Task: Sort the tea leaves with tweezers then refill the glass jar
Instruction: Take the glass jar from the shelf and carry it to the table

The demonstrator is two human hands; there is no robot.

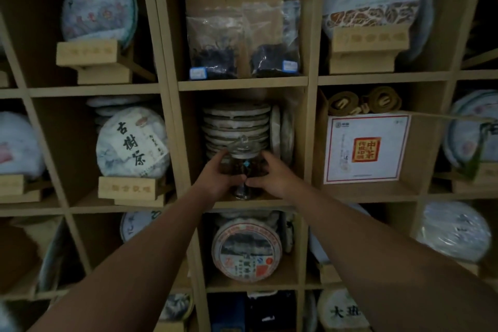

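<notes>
Both hands clasp one thing: the left hand (215,178) and the right hand (275,175) curl round the sides of a clear, round glass jar (244,170) with dark loose leaves inside and a knobbed glass lid (244,147). It stands at the front of the middle cubby of a pale wooden grid shelf (242,83), before a stack of flat paper-wrapped tea discs (236,121). Above, two crinkled clear plastic bags (215,48) of dark leaves lean upright.

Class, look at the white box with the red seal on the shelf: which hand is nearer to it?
Right. The right hand grips the jar on the side towards the box; the left hand grips its far side.
</notes>
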